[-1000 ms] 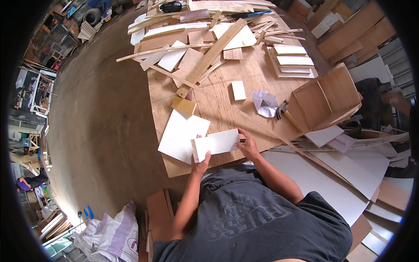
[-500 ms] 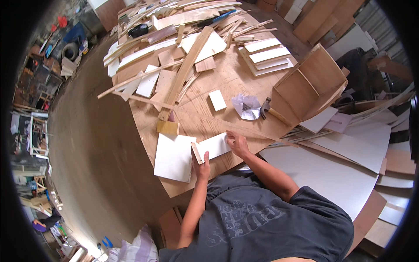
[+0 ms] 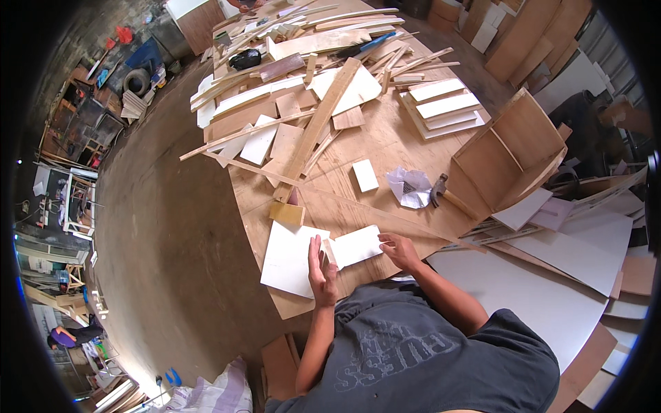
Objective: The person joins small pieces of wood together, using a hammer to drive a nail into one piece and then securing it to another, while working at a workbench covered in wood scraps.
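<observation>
A narrow white board (image 3: 358,246) lies at a slant near the table's front edge. My right hand (image 3: 401,252) pinches its right end between thumb and fingers. At its left end stands a short wooden strip (image 3: 330,252), meeting the board at an angle. My left hand (image 3: 322,274) is upright beside that strip, fingers stretched and flat against its left side; the thumb is nearer me. A larger white panel (image 3: 292,258) lies flat left of my left hand, with a yellowish wood block (image 3: 286,213) at its far edge.
Beyond my hands are a small white block (image 3: 365,175), a crumpled clear plastic bag (image 3: 411,188) and a claw hammer (image 3: 447,195). An open wooden box (image 3: 506,151) stands right. A long plank (image 3: 320,127) crosses piled offcuts; white boards (image 3: 444,107) are stacked far right.
My left hand has straightened its fingers from a grip on the strip to a flat touch. My right hand stays at the board's right end. The whole view has shifted slightly.
</observation>
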A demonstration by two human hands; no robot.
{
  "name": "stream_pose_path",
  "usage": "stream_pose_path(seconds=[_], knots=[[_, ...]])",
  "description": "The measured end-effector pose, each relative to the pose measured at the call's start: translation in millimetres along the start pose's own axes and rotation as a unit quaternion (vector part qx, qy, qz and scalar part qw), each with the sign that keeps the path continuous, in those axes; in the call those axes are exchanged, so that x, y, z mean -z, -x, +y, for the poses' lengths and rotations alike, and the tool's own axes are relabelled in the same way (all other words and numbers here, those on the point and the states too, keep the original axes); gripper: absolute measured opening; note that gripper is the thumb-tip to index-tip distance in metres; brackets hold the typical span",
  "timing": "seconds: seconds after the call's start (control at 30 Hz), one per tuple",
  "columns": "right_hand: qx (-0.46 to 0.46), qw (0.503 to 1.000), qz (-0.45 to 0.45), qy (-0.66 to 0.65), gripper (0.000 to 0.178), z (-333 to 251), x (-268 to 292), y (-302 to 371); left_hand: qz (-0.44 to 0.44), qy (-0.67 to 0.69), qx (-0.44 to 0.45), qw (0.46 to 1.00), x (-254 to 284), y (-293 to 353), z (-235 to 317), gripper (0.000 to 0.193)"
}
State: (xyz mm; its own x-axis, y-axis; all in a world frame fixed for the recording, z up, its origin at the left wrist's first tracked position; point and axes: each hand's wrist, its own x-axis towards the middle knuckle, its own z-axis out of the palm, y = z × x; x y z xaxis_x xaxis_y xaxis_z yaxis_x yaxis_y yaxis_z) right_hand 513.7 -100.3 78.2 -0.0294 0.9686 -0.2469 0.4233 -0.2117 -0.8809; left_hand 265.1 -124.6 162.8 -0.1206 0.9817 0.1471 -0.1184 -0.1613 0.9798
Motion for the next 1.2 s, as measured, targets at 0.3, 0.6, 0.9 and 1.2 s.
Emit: stream_pose_path(seconds=[0.3,0.6,0.9,1.2], knots=[[0.022,0.988,0.006,-0.153,0.035,-76.9,-9.7,-33.1,0.075,-0.028,0.064,0.995,43.5,-83.0,-5.2,0.051],[0.133,0.991,-0.029,0.016,0.037,-172.5,-29.3,-190.7,0.154,-0.052,0.089,0.983,92.8,-236.1,-26.1,0.046],[0.260,0.951,-0.009,0.165,0.042,-193.9,-124.9,-383.0,0.104,-0.370,0.048,0.922,143.5,-381.2,-94.3,0.067],[0.230,0.930,0.065,0.280,0.065,-182.9,-156.9,-438.9,0.012,-0.596,0.154,0.788,136.5,-434.8,-122.4,0.118]])
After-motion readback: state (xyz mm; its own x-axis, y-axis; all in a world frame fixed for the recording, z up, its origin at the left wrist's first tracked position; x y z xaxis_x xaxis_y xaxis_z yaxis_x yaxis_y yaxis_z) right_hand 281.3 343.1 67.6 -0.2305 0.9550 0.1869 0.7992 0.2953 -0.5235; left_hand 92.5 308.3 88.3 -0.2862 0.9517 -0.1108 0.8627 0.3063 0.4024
